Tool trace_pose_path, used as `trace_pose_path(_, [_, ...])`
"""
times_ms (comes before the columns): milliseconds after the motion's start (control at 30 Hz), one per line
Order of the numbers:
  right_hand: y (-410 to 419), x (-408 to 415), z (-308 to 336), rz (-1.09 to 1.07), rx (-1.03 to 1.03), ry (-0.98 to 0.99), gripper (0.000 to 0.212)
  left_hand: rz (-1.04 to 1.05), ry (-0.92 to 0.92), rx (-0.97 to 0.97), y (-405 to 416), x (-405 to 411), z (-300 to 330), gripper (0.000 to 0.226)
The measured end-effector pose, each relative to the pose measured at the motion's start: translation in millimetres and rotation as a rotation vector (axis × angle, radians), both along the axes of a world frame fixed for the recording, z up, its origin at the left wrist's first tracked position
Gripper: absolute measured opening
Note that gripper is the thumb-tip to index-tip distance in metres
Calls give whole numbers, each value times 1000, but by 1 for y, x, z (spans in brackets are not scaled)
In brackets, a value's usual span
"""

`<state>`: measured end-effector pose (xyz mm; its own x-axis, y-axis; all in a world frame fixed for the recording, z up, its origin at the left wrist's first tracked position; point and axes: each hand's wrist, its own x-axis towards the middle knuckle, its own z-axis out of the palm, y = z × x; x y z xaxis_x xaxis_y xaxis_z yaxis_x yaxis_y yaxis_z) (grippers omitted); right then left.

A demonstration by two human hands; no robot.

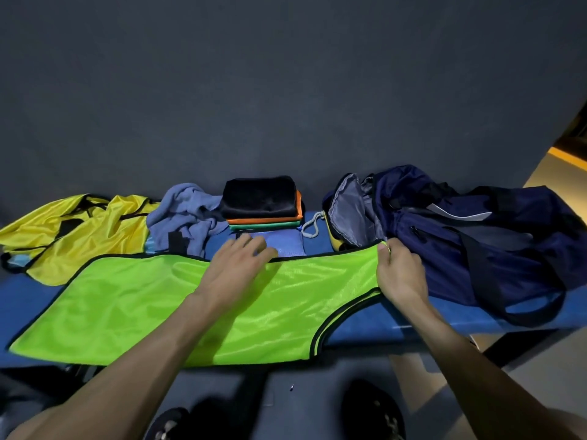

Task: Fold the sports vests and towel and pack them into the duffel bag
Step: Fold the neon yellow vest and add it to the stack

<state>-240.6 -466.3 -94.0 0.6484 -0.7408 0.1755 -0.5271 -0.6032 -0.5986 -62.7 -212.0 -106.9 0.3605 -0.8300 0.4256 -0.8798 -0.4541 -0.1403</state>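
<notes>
Green vest [178,300] lies flat on the blue bench [374,325], its long axis from left to right, the armhole cut toward the right near edge. The left hand [235,268] rests on its far edge with fingers straight and a little spread. The right hand [397,268] pinches the far right corner, just beside the open navy duffel bag [476,242].

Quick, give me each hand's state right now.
Left hand: open, fingers flat on the far edge of the green vest.
Right hand: pinching the vest's far right corner.
</notes>
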Motion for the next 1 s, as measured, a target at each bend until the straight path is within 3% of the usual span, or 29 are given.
trace_pose_path(100, [-2,-1,0,-1,-17,15,31,37,82,-117,16,14,4,12])
trace_pose_path(167, [-1,-2,0,3,-20,24,31,42,182,-148,20,20,5,7])
trace_pose_path(400, [-2,-4,-1,-11,59,-5,26,45,192,-108,15,35,-8,23])
trace_pose_path(533, [-4,-4,0,-26,112,-40,29,66,119,-118,14,33,-5,7])
trace_pose_path(633, [-5,-4,-1,-24,108,-58,29,112,96,-124,8,15,6,22])
trace_pose_path(833, [-6,0,-4,-16,76,-71,29,-189,379,20,-15,-52,-7,28])
trace_pose_path(900, [-6,0,-4,-6,61,-62,28,-201,370,113,-18,-62,-10,38])
trace_pose_path(1000, [-5,0,-3,-4,58,-51,28,-108,366,96,-21,-89,3,44])
